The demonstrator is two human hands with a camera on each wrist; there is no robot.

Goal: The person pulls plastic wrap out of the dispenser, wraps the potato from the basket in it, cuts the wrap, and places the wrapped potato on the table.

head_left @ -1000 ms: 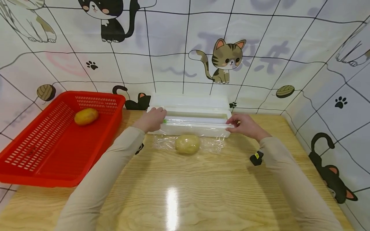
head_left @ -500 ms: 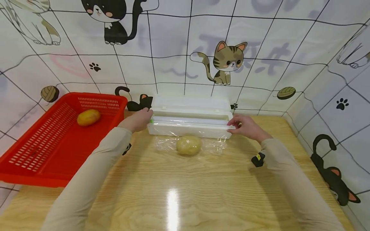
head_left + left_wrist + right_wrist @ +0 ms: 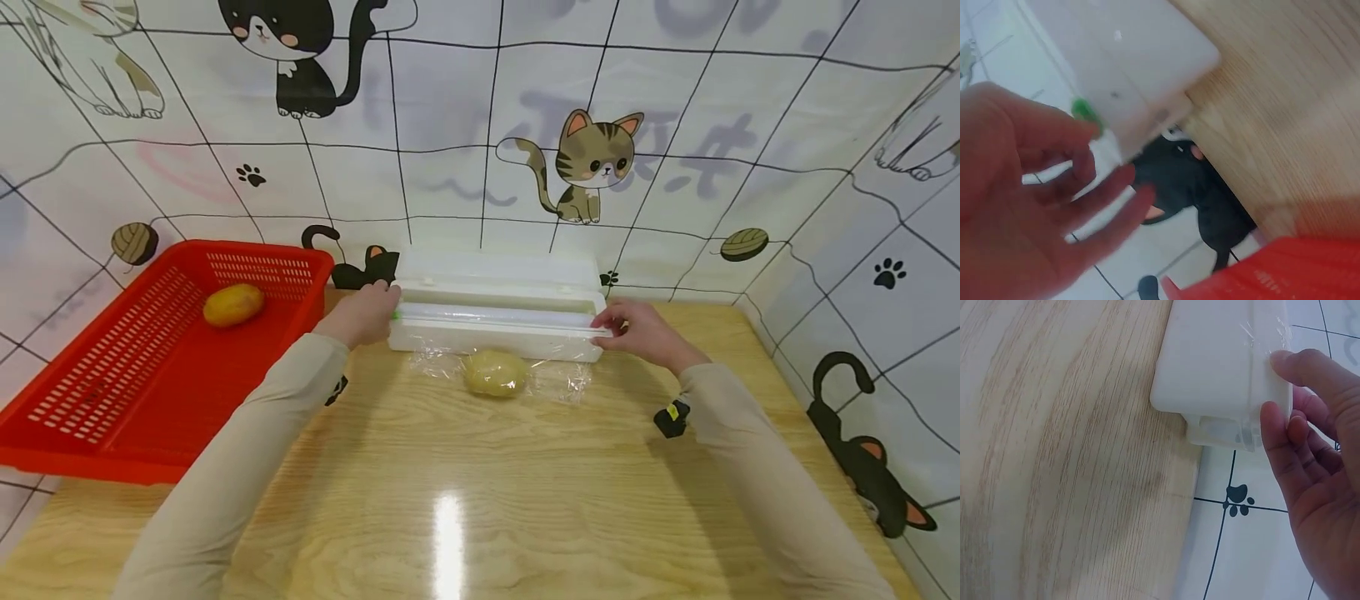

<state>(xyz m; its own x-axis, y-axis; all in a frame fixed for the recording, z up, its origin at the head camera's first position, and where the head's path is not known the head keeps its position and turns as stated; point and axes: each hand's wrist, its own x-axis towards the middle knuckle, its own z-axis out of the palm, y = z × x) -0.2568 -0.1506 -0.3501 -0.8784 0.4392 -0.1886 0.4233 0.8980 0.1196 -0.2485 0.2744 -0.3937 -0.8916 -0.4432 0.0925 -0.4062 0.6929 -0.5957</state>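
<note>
Hands sit apart, mid-frame: left hand [image 3: 362,315] with fingers loosely bent, thumb at a green tab [image 3: 1085,111]; right hand [image 3: 641,335] pinching the white box [image 3: 495,336]'s right end. Just below, centre frame, film [image 3: 562,379] covers a yellow potato [image 3: 497,373] on the table [image 3: 525,483]; another potato [image 3: 233,305] lies in the red basket [image 3: 172,392], far left.

Dispenser box [image 3: 487,337] was smooth white plastic; cling film [image 3: 558,380] looked clear, glossy, crinkled. Basket [image 3: 172,408] was red plastic. Tabletop [image 3: 540,500] had wood grain with a glossy glare. Sleeves [image 3: 243,446] were matt cloth.
</note>
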